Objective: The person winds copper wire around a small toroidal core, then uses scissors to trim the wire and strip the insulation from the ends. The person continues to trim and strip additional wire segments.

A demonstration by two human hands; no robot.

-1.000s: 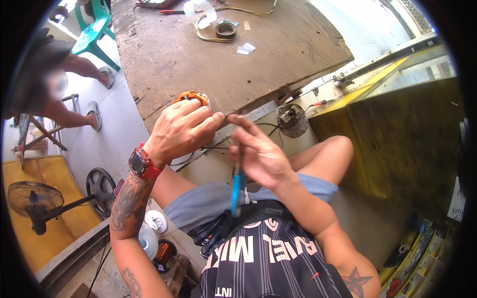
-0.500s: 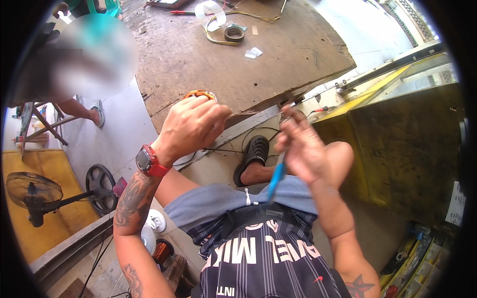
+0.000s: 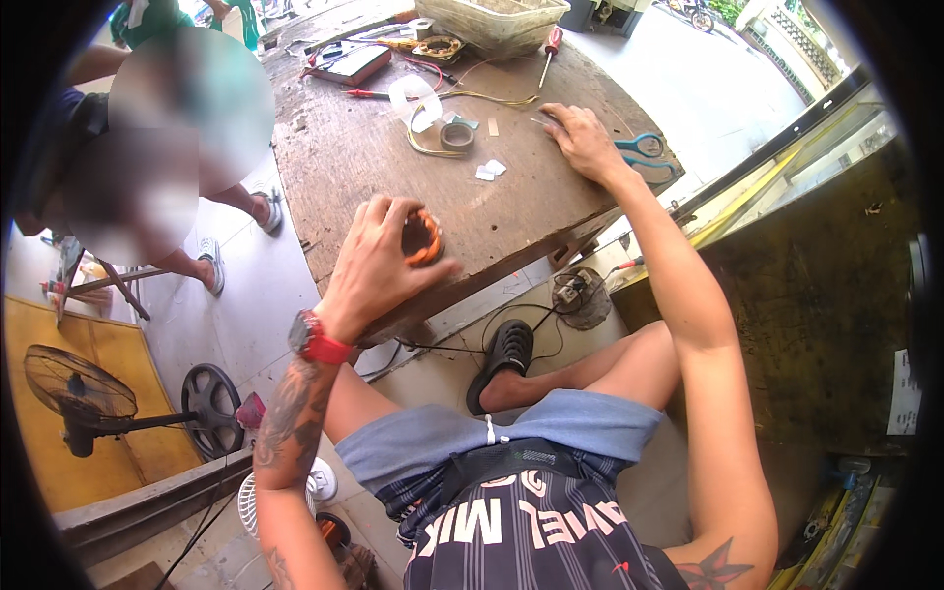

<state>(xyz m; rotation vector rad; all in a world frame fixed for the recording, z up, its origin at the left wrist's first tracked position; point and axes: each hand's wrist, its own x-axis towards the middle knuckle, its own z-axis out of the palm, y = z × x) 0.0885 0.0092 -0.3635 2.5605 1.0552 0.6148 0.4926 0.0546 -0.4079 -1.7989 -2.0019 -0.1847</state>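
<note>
Near the front edge of the wooden table, my left hand (image 3: 374, 258) has its fingers and thumb curved round a ring-shaped motor stator (image 3: 423, 239) with orange-copper windings. Part of the ring is hidden behind the fingers. Farther right, my right hand (image 3: 587, 146) rests low on the tabletop with its fingers over a pair of scissors (image 3: 644, 147). The blue loop handles stick out to the right of the wrist, and a thin metal tip shows beyond the fingertips. My palm covers the scissors' middle.
On the table (image 3: 383, 162) lie a tape roll (image 3: 456, 136), a clear plastic strip (image 3: 415, 102), yellowish wires, white scraps (image 3: 490, 170), a red screwdriver (image 3: 550, 56) and a plastic bin (image 3: 487, 22). Another person (image 3: 147, 147) is at left, near a black fan (image 3: 79, 398).
My right hand has moved from above my lap up to the table's right side, bringing the blue-handled scissors down there. My left hand has turned, exposing more of the stator.
</note>
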